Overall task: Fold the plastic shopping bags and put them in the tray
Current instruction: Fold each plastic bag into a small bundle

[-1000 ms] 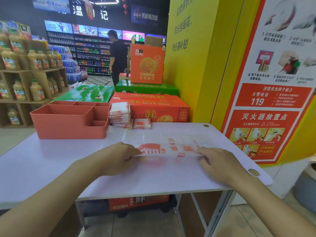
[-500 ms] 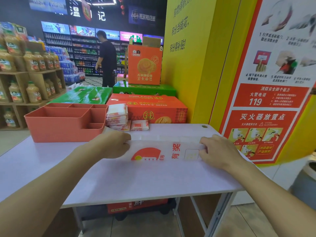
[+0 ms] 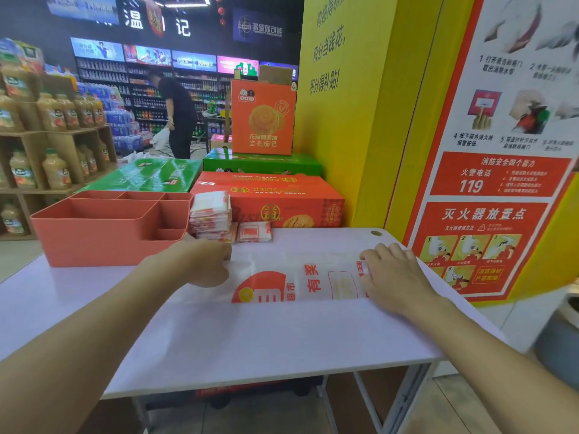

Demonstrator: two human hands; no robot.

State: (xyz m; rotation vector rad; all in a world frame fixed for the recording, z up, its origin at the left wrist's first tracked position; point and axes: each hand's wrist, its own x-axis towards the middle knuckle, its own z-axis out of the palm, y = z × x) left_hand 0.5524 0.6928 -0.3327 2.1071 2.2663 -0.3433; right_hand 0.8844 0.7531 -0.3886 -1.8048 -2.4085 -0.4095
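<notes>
A white plastic shopping bag (image 3: 300, 280) with red print lies flat as a long strip across the pale table (image 3: 238, 343). My left hand (image 3: 200, 261) pinches its left end with fingers curled on the plastic. At the strip's right end, my right hand (image 3: 391, 280) presses down on it with flat fingers. The orange tray (image 3: 94, 239) with several compartments stands at the back left of the table. A stack of folded bags (image 3: 211, 214) sits right of the tray, with one folded bag (image 3: 254, 231) lying beside the stack.
Red and green cartons (image 3: 275, 195) are piled behind the table against a yellow wall. A person (image 3: 178, 117) stands in the far aisle. Wooden shelves of juice bottles (image 3: 53, 142) are at the left. The table's right edge is close to my right hand.
The narrow folded strip near the front edge has been flipped away from me into a wider strip farther back. Both hands moved away with it and stay at its ends.
</notes>
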